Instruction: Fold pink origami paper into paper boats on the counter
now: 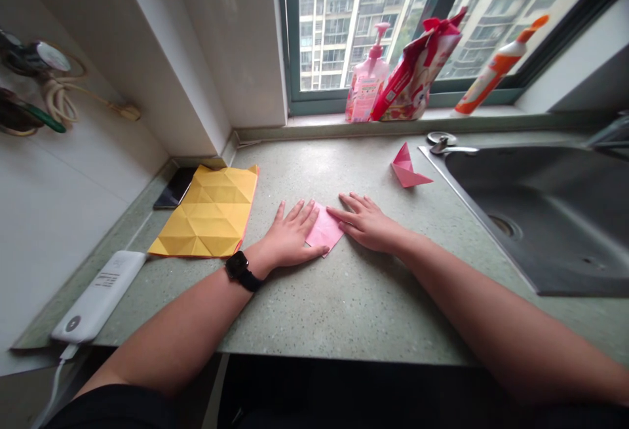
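Note:
A small folded piece of pink paper (pixel 325 227) lies flat on the speckled green counter (pixel 334 311), between my two hands. My left hand (pixel 291 236) rests on its left side, fingers spread, the thumb along the paper's lower edge. From the right, my right hand (pixel 367 223) reaches in with fingers stretched out, the fingertips touching the paper's right edge. A darker pink folded paper shape (pixel 409 170) stands farther back on the right. Creased yellow paper (pixel 209 213) lies left of my left hand, with some pink showing along its edge.
A stainless sink (pixel 531 219) is set in at the right. A white power bank (pixel 101 295) with a cable lies front left, and a dark phone (pixel 174 188) sits partly beside the yellow paper. A pink pump bottle (pixel 366 85), red bag (pixel 420 72) and orange bottle (pixel 494 75) stand on the sill.

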